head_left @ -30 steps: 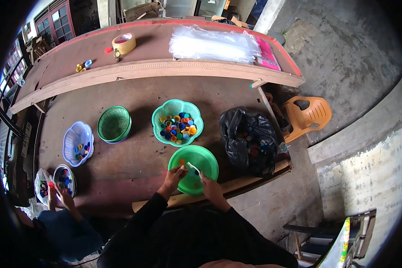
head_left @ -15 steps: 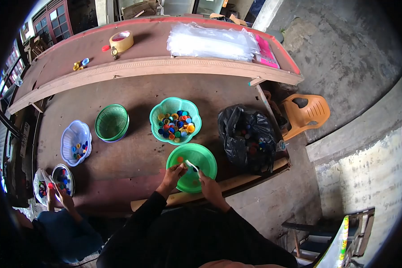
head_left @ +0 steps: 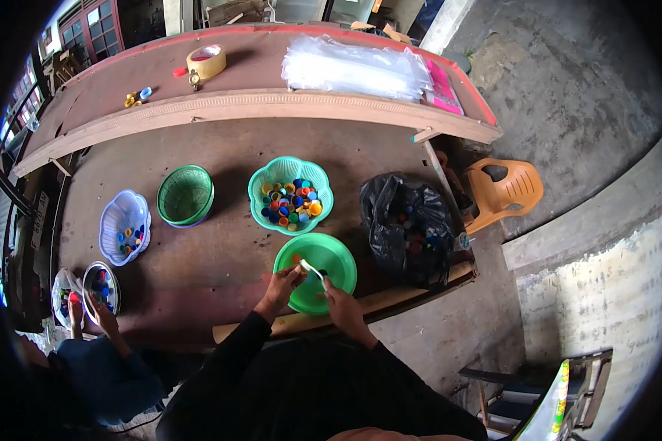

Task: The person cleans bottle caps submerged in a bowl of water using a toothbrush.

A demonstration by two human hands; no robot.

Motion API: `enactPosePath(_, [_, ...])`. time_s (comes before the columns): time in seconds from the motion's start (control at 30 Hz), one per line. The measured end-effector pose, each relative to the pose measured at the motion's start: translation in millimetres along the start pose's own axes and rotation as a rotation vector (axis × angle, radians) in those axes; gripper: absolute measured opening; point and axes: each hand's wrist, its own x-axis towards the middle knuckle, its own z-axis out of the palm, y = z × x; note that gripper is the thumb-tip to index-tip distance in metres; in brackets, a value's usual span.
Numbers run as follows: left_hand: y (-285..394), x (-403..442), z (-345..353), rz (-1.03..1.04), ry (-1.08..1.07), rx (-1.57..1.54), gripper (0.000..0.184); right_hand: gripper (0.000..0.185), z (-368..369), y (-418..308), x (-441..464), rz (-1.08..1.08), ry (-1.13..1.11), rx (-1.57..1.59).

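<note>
Over the left part of a green basin (head_left: 338, 253), my left hand (head_left: 282, 286) is closed in a pinch; what it holds is too small to make out. My right hand (head_left: 341, 307) grips a thin white tool (head_left: 314, 270) at the basin's near right side. The tool's tip points up and left, close to my left fingertips. A few small pieces, one orange and one dark, lie in the basin. Just behind it sits a turquoise scalloped basket (head_left: 258, 177) with several coloured bottle caps (head_left: 291, 202).
A black plastic bag (head_left: 377, 234) of caps stands right. On the left are green bowls (head_left: 185, 195), a lilac basket (head_left: 112, 228) and a metal bowl (head_left: 118, 291) beside a co-worker's hands (head_left: 104, 318). A raised shelf (head_left: 250, 108) crosses behind; an orange chair (head_left: 504, 189) is at right.
The white tool's tip has moved left, closer to my left fingertips. My hands stay over the basin. The co-worker's hands at the left have shifted slightly apart.
</note>
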Motion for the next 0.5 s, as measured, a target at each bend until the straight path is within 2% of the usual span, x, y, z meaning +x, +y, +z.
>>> enactPosePath(0.1, [-1.6, -4.1, -5.6, -0.014, -0.019, 0.017, 0.028, 0.036, 5.2, 8.4, 0.1, 0.126, -0.151, -0.072])
enactPosePath(0.23, [-7.1, 2.1, -4.6, -0.019, -0.040, -0.025, 0.028, 0.035, 5.0, 11.8, -1.9, 0.125, -0.027, -0.099])
enactPosePath(0.3, [-5.5, -1.2, -5.9, -0.014, -0.044, -0.039, 0.028, 0.035, 14.1, 15.7, -4.5, -0.035, -0.009, 0.069])
enactPosePath(0.33, [-3.0, -4.4, -4.5, -0.014, -0.047, -0.034, 0.028, 0.035, 14.1, 16.7, -4.0, -0.034, -0.004, 0.072])
enactPosePath(0.4, [0.3, -9.0, 1.4, -0.048, -0.045, -0.034, 0.026, 0.035, 5.7, 18.8, 1.6, 0.199, -0.127, -0.109])
enactPosePath(0.43, [0.1, -2.0, 1.8, -0.041, -0.046, -0.039, 0.026, 0.035, 2.5, 17.2, 5.3, 0.192, -0.126, -0.115])
enactPosePath(0.5, [-1.5, -3.6, -1.2, -0.023, -0.061, -0.043, 0.024, 0.036, 5.5, 10.7, -4.1, -0.079, 0.006, 0.083])
